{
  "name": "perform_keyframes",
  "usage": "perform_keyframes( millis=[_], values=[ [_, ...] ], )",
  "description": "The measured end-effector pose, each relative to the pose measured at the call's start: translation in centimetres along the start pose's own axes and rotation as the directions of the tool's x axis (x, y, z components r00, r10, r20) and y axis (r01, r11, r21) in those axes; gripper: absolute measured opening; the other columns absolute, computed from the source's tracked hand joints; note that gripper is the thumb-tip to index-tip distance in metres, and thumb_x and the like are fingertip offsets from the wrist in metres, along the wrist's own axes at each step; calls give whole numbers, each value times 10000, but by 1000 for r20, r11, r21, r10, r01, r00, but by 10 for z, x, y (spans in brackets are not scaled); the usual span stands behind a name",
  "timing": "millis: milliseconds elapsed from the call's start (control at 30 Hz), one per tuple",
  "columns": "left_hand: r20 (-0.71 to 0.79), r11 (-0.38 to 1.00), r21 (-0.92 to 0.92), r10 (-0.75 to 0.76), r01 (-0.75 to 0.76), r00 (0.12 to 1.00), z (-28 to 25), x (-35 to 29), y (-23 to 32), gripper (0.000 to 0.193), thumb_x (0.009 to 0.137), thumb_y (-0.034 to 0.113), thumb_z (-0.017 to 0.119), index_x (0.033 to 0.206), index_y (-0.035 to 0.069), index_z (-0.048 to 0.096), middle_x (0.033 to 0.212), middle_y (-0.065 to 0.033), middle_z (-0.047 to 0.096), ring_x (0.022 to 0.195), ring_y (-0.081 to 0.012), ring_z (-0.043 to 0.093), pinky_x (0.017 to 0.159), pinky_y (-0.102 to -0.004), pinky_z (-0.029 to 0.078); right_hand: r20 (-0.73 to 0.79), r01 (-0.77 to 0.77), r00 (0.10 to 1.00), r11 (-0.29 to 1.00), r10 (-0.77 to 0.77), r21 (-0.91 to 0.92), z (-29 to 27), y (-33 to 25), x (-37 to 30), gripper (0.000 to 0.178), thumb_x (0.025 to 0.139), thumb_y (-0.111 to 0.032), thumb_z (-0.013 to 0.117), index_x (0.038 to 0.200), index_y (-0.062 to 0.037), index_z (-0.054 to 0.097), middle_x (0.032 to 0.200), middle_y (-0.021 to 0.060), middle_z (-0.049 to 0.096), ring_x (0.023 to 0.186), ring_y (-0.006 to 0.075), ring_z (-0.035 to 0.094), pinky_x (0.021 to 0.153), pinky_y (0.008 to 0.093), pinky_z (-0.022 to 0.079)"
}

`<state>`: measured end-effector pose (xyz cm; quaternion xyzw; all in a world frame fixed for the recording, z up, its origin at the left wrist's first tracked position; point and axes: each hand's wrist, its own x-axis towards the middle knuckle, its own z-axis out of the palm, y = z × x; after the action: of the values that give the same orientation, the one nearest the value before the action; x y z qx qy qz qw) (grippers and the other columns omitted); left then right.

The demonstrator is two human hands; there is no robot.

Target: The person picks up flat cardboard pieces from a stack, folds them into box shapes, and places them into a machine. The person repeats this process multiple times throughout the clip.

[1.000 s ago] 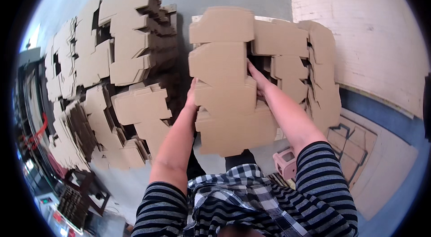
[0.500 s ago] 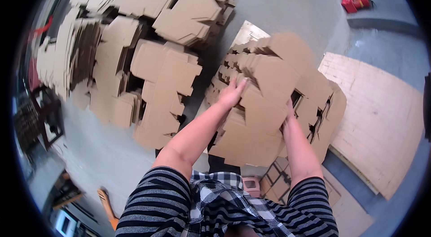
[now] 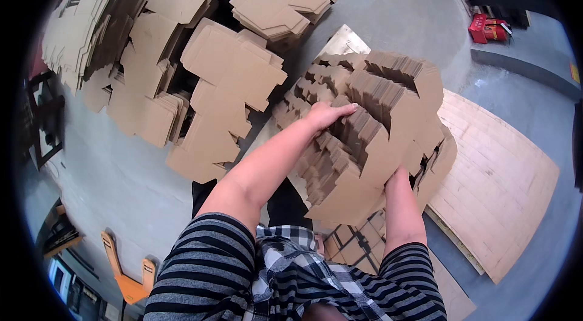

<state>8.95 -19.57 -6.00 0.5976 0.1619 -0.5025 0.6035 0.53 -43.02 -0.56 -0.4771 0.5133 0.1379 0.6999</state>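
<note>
On the left, many flat brown cardboard sheets with notched edges (image 3: 228, 75) are lying in stacks. Next, the person's left hand (image 3: 328, 116) is resting on the sheet edges of a thick, leaning brown cardboard pile (image 3: 404, 129), its thumb stretching out to the right. Its other fingers are hiding, so I cannot tell how tightly it is gripping. This pile is sitting in front of the person, right of the stacks. The right hand (image 3: 398, 179) is tucking in at the pile's right side; I cannot tell if it is open or closed. Farther right, a big pale wooden board (image 3: 498, 181) is lying flat. The person seems to be steadying the tipped pile; the next move is probably needing both hands pressing evenly, so no sheets are sliding out.
</note>
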Motion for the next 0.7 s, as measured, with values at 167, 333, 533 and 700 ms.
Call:
perform_keyframes(
  millis=[167, 333, 533, 700],
  values=[
    [155, 1000, -26, 0, 4, 988, -8, -4, 4, 935, 650, 602, 722, 1228, -86, 462, 1179, -224, 533, 1088, -265, 531, 906, -360, 430, 0, -3, 1000, 1000, 3, -6, 0, 0, 5, 561, 928, -490, 411, 1305, -77, 466, 1195, 96, 579, 1051, 209, 583, 856, 349, 501],
    [282, 991, -126, 79, -44, 956, -12, -18, 5, 1070, 662, 560, 737, 1337, -122, 265, 1313, -261, 427, 1239, -294, 426, 1004, -378, 362, -12, -15, 1000, 1000, 15, -7, -3, 7, -3, 562, 929, -488, 408, 1306, -75, 463, 1193, 98, 580, 1050, 209, 583, 859, 346, 499],
    [285, 992, 95, 58, -88, 957, -25, -18, -1, 1045, 672, 432, 785, 1343, -127, 211, 1225, -233, 508, 1177, -262, 481, 987, -361, 377, -44, -13, 999, 1000, 12, -28, -2, 16, -26, 563, 931, -486, 403, 1307, -72, 461, 1191, 100, 581, 1049, 208, 584, 862, 342, 497],
    [423, 941, -336, 193, -45, 886, -19, -38, -23, 776, 719, 311, 768, 1270, -46, 354, 1054, -95, 569, 962, -158, 543, 891, -316, 430, -57, -23, 998, 997, 18, -79, 12, 6, -61, 564, 932, -484, 400, 1309, -69, 459, 1190, 101, 581, 1047, 207, 585, 865, 339, 496]
  ],
)
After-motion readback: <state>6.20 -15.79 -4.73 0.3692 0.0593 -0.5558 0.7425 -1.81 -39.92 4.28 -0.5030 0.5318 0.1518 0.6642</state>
